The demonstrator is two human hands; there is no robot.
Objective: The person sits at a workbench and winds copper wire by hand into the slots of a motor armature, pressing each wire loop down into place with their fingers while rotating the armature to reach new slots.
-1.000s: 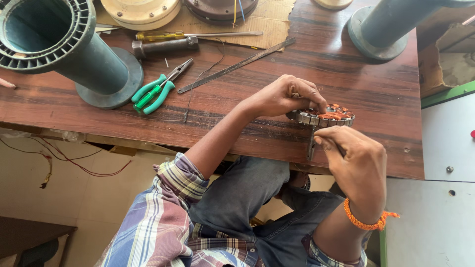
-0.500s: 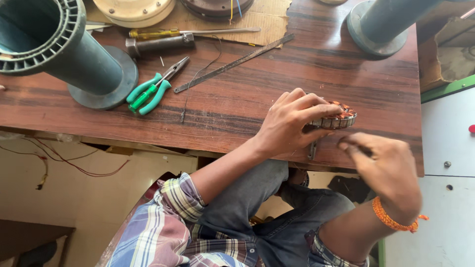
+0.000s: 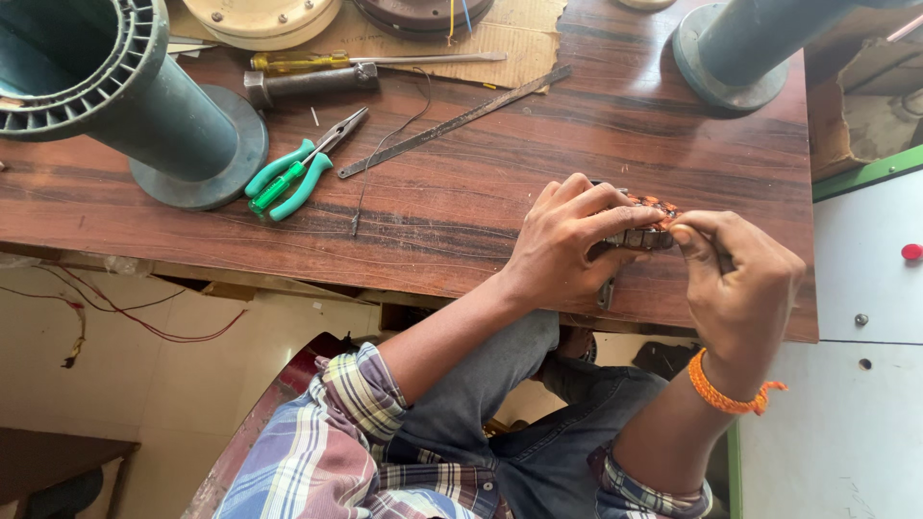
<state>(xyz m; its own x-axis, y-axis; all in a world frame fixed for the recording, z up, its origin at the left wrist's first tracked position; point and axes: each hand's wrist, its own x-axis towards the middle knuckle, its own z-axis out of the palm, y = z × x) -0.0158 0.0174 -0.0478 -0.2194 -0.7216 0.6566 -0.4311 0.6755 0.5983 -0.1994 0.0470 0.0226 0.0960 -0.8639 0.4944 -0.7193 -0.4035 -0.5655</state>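
Observation:
A small round metal stator with copper-coloured windings (image 3: 646, 219) rests near the front edge of the wooden table (image 3: 461, 211). My left hand (image 3: 567, 240) wraps over its left side and grips it. From the right, my right hand (image 3: 740, 279) pinches at the rim with thumb and forefinger; an orange thread band circles that wrist. The stator is mostly hidden under both hands. Whether the right hand holds a thin tool, I cannot tell.
Green-handled pliers (image 3: 293, 178), a long flat metal strip (image 3: 452, 122), a hammer (image 3: 308, 82) and a yellow-handled screwdriver (image 3: 317, 61) lie on the table. Two teal pipe stands (image 3: 144, 115) (image 3: 740, 48) stand at the back corners. A white cabinet (image 3: 865, 317) adjoins the right edge.
My right hand has moved up from below the table edge to meet the stator. The left hand kept its grip on it.

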